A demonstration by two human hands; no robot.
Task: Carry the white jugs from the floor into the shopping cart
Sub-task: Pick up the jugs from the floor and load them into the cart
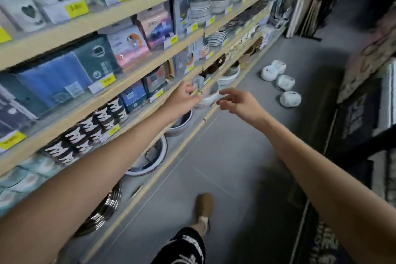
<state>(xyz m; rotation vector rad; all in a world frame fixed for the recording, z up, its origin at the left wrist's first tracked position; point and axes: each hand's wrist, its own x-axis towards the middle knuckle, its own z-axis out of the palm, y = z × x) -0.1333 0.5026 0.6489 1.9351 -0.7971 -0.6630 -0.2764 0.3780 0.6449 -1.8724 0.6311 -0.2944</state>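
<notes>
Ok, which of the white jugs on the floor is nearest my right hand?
The white jug at the near end of the row; the other jugs lie farther away, beyond it.

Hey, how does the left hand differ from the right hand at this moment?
The left hand shows against the shelves; the right hand shows over the grey floor. The left hand's fingers look bunched together, though blurred; the right hand's fingers are spread and loosely curled. Both are empty, stretched forward, and well short of the white jugs.
</notes>
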